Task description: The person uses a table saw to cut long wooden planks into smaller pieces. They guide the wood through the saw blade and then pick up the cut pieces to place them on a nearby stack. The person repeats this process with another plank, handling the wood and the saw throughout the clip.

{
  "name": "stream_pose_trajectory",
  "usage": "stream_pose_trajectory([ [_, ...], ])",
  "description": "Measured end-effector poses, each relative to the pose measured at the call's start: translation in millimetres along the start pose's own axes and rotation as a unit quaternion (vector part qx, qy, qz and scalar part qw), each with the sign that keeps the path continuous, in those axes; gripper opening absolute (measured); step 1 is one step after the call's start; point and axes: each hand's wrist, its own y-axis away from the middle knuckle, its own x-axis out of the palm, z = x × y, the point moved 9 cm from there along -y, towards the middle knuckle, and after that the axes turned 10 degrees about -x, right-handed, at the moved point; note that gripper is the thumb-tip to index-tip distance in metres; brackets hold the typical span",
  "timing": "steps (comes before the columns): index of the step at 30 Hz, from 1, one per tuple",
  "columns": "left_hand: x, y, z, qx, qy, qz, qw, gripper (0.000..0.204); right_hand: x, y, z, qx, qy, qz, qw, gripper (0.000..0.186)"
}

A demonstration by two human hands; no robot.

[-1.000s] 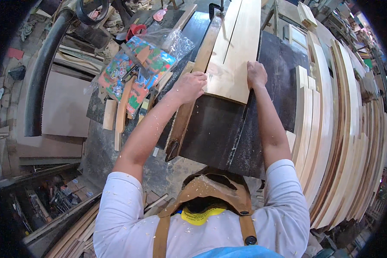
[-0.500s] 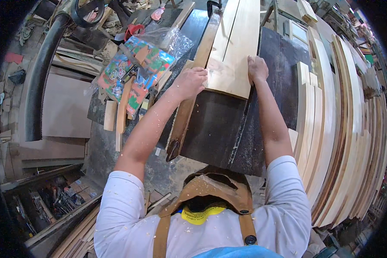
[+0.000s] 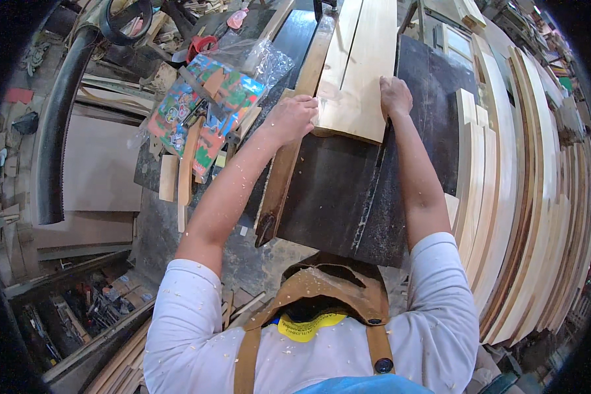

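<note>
A pale wooden board (image 3: 364, 85) lies lengthwise on a dark machine table (image 3: 331, 190), its near end toward me. A narrow slit runs along it from the far side and stops short of the near end. My left hand (image 3: 292, 118) is closed at the board's left near corner, beside a long wooden guide rail (image 3: 284, 180); its fingertips are partly hidden. At the right edge, my right hand (image 3: 395, 97) has its fingers curled against the board. No blade can be made out.
Left of the rail lie a colourful printed sheet (image 3: 207, 108), clear plastic wrap (image 3: 272, 62) and wood offcuts (image 3: 189, 154). Long planks (image 3: 505, 197) are stacked at the right. A dark curved hose-like piece (image 3: 59, 131) hangs at far left, above a tool-filled drawer (image 3: 85, 308).
The board has slid slightly away from me along the rail. My right hand has moved a little farther away with it; my left hand has barely shifted.
</note>
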Motion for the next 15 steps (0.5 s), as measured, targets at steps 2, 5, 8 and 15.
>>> stream_pose_trajectory([
  [2, -5, -3, -1, -0.003, 0.002, 0.003, 1.0, 0.033, -5, 0, 4, -0.003, -0.007, -0.009, 1.0, 0.05],
  [5, -8, -6, -2, -0.002, -0.004, 0.005, 1.0, 0.032, -4, -5, 1, -0.006, -0.009, -0.019, 1.0, 0.05],
  [8, -7, -7, -2, 0.0, -0.008, 0.004, 1.0, 0.032, -3, -7, -1, -0.015, -0.007, -0.025, 1.0, 0.05],
  [15, -5, -9, 4, -0.008, 0.004, 0.0, 1.0, 0.032, -3, -12, 4, 0.002, -0.004, 0.016, 1.0, 0.048],
])
